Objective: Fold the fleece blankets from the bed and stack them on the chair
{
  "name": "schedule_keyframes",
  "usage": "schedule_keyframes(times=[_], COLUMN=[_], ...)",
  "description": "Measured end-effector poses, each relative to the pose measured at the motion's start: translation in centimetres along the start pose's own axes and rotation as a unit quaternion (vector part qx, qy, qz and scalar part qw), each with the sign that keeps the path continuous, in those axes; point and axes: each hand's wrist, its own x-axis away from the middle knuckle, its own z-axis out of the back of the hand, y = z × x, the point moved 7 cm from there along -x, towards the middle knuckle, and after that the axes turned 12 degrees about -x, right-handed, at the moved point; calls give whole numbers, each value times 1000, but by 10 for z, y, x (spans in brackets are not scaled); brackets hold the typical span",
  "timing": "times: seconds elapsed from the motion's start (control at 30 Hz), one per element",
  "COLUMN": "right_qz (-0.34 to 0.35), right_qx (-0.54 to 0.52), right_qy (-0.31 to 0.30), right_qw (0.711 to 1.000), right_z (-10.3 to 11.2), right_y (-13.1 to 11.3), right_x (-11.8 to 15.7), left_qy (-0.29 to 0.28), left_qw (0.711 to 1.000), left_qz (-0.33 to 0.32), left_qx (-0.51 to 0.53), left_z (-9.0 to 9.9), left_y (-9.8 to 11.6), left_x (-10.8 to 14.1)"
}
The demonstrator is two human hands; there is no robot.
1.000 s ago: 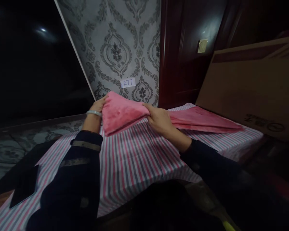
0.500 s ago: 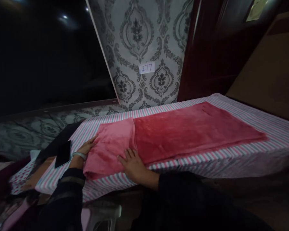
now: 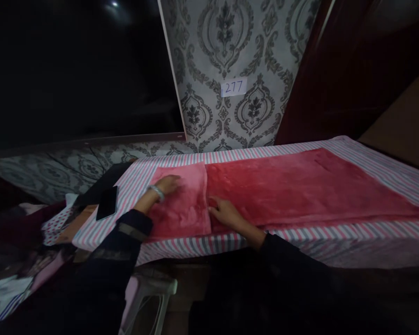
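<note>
A red plush blanket (image 3: 293, 190) lies folded lengthwise, its left end turned over into a paler pink flap (image 3: 185, 209). Over the upper part of this flap is my left hand (image 3: 168, 185), a bracelet at its wrist. Its fingers stretch to the right, the tips blurred by motion; I cannot tell whether they touch the cloth. At the flap's right edge, my right hand (image 3: 226, 214) has its fingers bent and closed on the blanket, thumb below. Part of its fingertips is hidden.
A striped cloth (image 3: 377, 163) covers the table under the blanket. On its left side lies a black phone (image 3: 107, 203). A large dark screen (image 3: 80, 70) and a patterned wall stand behind. Below the front edge is a pale stool (image 3: 150, 288); piled fabrics (image 3: 57, 223) lie far left.
My left hand has left the blanket's left edge and moved right over the flap. My right hand has shifted right to the flap's edge, its fingers now bent. The view has shifted.
</note>
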Motion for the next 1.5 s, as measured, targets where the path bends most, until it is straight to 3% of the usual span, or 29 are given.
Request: schedule_keyframes(times=[0.1,0.23,0.4,0.6,0.7,0.83,0.93,1.0,1.2,1.27,1.43,1.5], right_qz=[-17,-2,32,-24,23,146,143,133,184,199,209,206], right_qx=[-64,-124,-154,-42,50,118,112,103,87,89,114,131], right_qy=[7,26,101,41,46,-11,-80,-92,-64,-46,-10,-2], right_qw=[998,992,982,998,997,982,980,981,977,975,971,970], right_z=[-10,-25,-20,-18,-13,-31,-52,-57,-43,-38,-22,-4], right_y=[6,-3,-5,3,-16,-37,-27,-20,-22,-21,-18,-15], right_x=[-8,-16,-20,-10,3,21,25,25,33,36,42,49], left_qy=[-77,-115,-134,-136,-158,-136,-112,-97,-51,7,25,27], left_qw=[995,991,988,988,986,990,992,993,997,999,997,996], left_qz=[-55,-49,-25,-12,-19,-4,17,25,8,-5,-53,-67], left_qx=[-19,-48,-73,-71,-45,-46,-52,-55,-51,-48,-50,-53], left_z=[-28,-43,-44,-51,-43,-29,-33,-41,-51,-44,-31,-22], left_y=[39,69,83,94,85,77,82,88,87,84,98,107], left_x=[-5,-6,-6,6,-11,-56,-80,-88,-97,-104,-104,-99])
